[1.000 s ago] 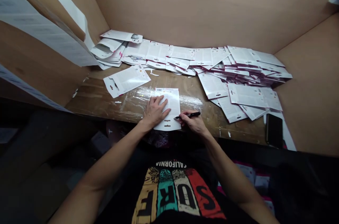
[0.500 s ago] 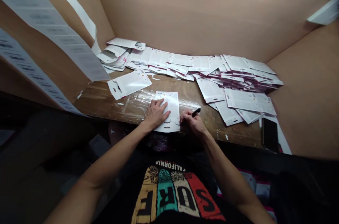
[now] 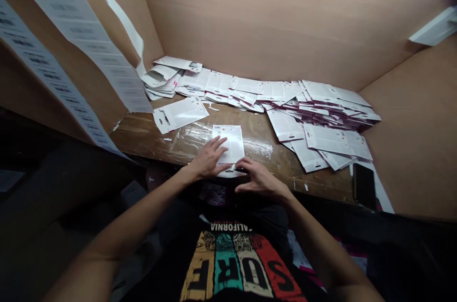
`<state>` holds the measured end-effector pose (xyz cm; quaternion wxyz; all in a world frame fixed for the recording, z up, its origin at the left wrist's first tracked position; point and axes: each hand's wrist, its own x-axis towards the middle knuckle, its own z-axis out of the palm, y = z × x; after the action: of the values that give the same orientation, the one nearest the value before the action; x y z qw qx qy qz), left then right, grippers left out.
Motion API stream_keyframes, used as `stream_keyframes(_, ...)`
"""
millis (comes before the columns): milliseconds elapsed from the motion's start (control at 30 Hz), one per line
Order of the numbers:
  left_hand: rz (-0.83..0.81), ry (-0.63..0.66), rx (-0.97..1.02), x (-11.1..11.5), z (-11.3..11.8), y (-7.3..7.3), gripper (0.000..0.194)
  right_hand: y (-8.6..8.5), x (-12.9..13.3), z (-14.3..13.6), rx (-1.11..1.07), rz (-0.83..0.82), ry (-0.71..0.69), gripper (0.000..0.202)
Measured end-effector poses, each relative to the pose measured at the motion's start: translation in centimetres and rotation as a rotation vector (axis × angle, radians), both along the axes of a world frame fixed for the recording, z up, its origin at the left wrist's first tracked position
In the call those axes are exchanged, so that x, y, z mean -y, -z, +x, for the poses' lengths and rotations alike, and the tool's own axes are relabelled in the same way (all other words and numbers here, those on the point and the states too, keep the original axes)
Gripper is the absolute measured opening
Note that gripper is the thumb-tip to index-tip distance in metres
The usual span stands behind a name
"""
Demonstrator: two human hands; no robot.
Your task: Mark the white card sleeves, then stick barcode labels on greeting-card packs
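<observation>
While the left hand (image 3: 209, 161) lies flat and open on the white card (image 3: 229, 144) at the near edge of the tabletop (image 3: 150, 133), the right hand (image 3: 259, 179) rests at the card's lower end, its grip hidden, so marking seems underway and steady pressure is needed.

Two hands, left hand (image 3: 209, 161) and right hand (image 3: 257, 179), rest on one white card (image 3: 230, 142); one further card (image 3: 180, 113) lies apart, one black phone (image 3: 363, 185) sits at the table's (image 3: 143, 133) right, and the overlapping cards in the heap (image 3: 285, 97) are too many to count.
</observation>
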<state>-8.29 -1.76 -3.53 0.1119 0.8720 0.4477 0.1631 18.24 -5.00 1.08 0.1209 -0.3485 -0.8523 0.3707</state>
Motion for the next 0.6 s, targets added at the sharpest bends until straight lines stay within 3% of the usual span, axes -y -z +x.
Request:
stream_keyframes(100, -0.054, 0.145, -0.081, 1.7, -0.8, -0.2, 0.071, 1.6, -0.8, 0.7, 0.167, 0.221, 0.101, 0.055)
stream_keyframes(200, -0.055, 0.139, -0.065, 1.9, -0.7, 0.0, 0.046, 3.0, -1.5, 0.0, 0.188, 0.223, 0.114, 0.035)
stream_keyframes(300, -0.020, 0.065, -0.014, 1.1, -0.7, 0.3, 0.033, 3.5, -2.1, -1.4, 0.276, 0.207, 0.361, 0.029)
stream_keyframes(400, 0.053, 0.078, -0.086, 1.2, -1.0, 0.9, 0.047, 3.6, -2.3, -2.6, 0.395, 0.224, 0.590, 0.032)
stream_keyframes(500, 0.114, 0.147, -0.158, 3.6, -1.2, 1.7, 0.052, 4.0, -1.2, -2.9, 0.316, 0.158, 0.661, 0.030)
stream_keyframes(600, 0.152, 0.121, -0.098, 6.4, -0.8, 2.5, 0.044, 4.4, 0.7, -2.6, -0.019, -0.138, 0.695, 0.026)
